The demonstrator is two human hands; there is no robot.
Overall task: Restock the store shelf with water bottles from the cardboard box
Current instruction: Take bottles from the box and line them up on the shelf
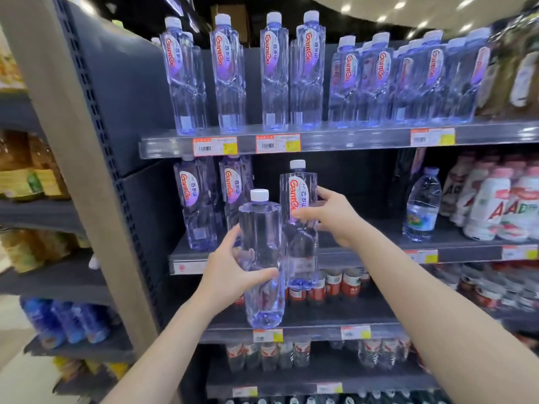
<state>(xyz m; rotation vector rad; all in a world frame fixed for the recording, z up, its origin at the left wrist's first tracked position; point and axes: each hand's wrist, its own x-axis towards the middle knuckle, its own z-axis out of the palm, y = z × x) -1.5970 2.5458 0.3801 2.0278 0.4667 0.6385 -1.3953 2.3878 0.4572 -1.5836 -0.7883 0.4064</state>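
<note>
Both bottles are in the air in front of the middle shelf [364, 256]; neither is on it yet. The left grip [230, 266] is wrapped round the lower body of the nearer bottle [261, 237], thumb across the front, and its label is turned away. The right grip [329, 214] pinches the labelled bottle [300, 252] at mid-height, fingers on its right side and thumb towards the front. The two bottles hang side by side, almost touching. The cardboard box is out of sight.

The open spot on that shelf lies behind the labelled bottle, to the right of the two rows of shelved bottles [195, 205] and well left of the rounder bottle [423, 205].

The likeliest trouble is height. Both bases appear to sit below the shelf's front rim, the nearer bottle's far below it. Pushed straight in from here, a base would strike the rim or the price strip, and the tall bottle could twist out of a one-handed hold. Lifted too far, the caps may catch the shelf above. Going in together, the crowded pair could nudge the right-hand shelved row and topple it. Unless it is turned, the nearer bottle would also land with its label facing backwards.
</note>
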